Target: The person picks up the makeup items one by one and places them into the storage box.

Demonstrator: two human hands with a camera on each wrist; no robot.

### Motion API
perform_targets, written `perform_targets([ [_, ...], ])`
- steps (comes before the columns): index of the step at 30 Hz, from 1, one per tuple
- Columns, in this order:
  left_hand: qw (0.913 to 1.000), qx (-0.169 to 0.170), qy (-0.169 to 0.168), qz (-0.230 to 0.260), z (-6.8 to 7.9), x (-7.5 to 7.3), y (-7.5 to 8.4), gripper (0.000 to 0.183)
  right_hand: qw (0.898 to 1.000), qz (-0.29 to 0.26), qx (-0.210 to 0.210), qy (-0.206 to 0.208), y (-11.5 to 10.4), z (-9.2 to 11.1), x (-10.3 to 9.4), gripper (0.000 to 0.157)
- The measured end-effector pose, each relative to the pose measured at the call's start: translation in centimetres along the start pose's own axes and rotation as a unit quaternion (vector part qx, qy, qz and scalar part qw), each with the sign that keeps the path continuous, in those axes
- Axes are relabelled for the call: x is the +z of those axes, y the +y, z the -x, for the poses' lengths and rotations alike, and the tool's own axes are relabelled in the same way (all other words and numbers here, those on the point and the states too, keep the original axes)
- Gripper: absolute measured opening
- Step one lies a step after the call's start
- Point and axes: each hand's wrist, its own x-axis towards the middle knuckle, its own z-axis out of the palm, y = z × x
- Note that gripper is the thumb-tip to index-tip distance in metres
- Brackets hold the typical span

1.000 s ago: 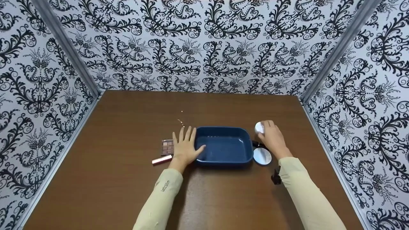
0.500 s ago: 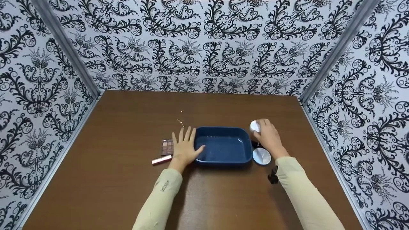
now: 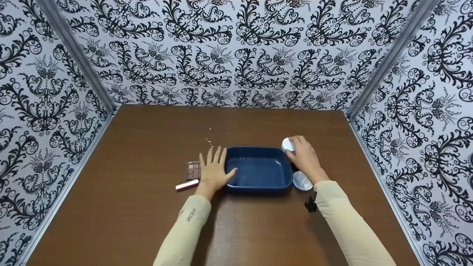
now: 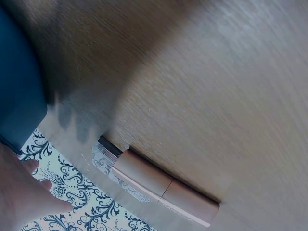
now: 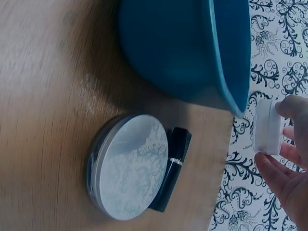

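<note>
A dark blue tray [image 3: 258, 184] stands in the middle of the brown table [image 3: 147, 221]. My right hand [image 3: 305, 159] holds a small white round jar [image 3: 287, 145] above the tray's far right corner; in the right wrist view the jar [image 5: 267, 128] is pinched between fingers and thumb beside the tray's rim [image 5: 230, 72]. My left hand [image 3: 213, 170] lies flat on the table with fingers spread, touching the tray's left side. Beside it lie an eyeshadow palette [image 3: 193, 170] and a pink tube [image 3: 187, 184], also seen as the pink tube [image 4: 163, 186] in the left wrist view.
A round mirrored compact [image 3: 301, 181] and a black lipstick tube [image 5: 173, 168] lie on the table right of the tray. Patterned walls [image 3: 236, 51] close the table in at the back and on both sides. A few small specks [image 3: 209, 140] sit behind the left hand.
My right hand has carried the white jar leftward, from beside the tray to over its far right corner. The left hand has stayed still.
</note>
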Motion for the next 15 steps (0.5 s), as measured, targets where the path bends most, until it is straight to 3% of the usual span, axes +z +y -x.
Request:
perform_targets([
  [9, 1.0, 0.002, 0.004, 0.009, 0.0, 0.0, 0.1, 0.088, 1.0, -0.012, -0.012, 0.002, -1.2, -0.1, 0.4, 0.043],
  [15, 0.9999, 0.0, 0.003, 0.01, 0.0, 0.0, 0.1, 0.088, 1.0, -0.018, -0.007, -0.018, -2.1, -0.2, 0.7, 0.043],
])
